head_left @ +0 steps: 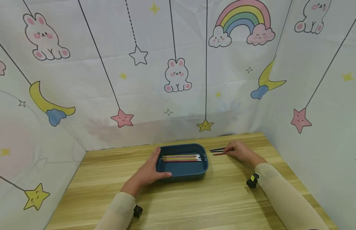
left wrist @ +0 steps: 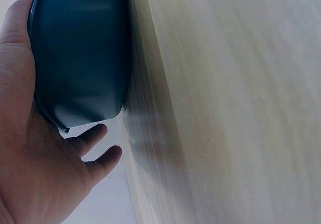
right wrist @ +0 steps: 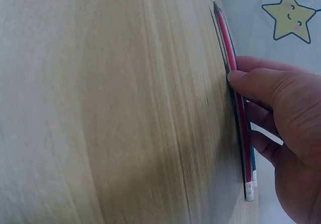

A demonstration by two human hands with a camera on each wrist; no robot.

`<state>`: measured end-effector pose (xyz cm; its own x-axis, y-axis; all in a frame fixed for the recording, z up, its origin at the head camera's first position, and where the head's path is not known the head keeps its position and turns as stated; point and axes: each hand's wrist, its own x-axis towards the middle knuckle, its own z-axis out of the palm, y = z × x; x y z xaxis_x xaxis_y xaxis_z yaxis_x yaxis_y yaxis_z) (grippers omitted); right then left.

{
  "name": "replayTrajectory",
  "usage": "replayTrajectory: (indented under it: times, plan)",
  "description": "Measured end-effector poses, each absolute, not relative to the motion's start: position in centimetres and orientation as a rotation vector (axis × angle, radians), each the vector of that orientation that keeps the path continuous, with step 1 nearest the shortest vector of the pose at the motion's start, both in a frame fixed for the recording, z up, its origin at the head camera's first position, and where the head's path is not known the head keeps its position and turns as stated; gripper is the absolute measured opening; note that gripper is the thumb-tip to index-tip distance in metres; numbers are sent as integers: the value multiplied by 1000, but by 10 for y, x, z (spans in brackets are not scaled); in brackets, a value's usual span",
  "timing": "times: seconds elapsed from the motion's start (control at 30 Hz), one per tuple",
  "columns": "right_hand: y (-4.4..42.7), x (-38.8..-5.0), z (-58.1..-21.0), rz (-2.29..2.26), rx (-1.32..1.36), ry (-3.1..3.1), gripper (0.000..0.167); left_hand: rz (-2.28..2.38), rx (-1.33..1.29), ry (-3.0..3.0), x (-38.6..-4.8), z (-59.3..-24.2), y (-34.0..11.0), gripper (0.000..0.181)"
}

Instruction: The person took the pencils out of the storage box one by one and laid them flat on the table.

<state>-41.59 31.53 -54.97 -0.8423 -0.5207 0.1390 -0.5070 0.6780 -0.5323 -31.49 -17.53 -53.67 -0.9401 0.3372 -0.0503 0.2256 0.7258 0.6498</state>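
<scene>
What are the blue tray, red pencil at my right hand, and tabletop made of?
Tray: probably molded plastic; smooth rounded corners and soft sheen. Red pencil: perhaps painted wood; its red coat shines. Tabletop: smooth wood or laminate; streaky grain shows, but which is unclear.

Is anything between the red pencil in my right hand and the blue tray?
Nothing visible blocks the red pencil: only bare tabletop separates it from the tray, whose raised right rim likely needs clearing. The dark pencils lie alongside.
</scene>
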Motion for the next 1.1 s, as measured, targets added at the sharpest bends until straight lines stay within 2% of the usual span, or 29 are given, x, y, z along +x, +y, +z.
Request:
replayTrajectory:
  times: [0.7, 1.1]
  plan:
    - [313, -415, -551, -1008, -804, 2838, 15, 1033, 446, 2756, -313, -537, -173, 132]
    - [298, -401, -536, -1216, -659, 2756, 14, 1026, 451, 2762, -313, -536, -173, 134]
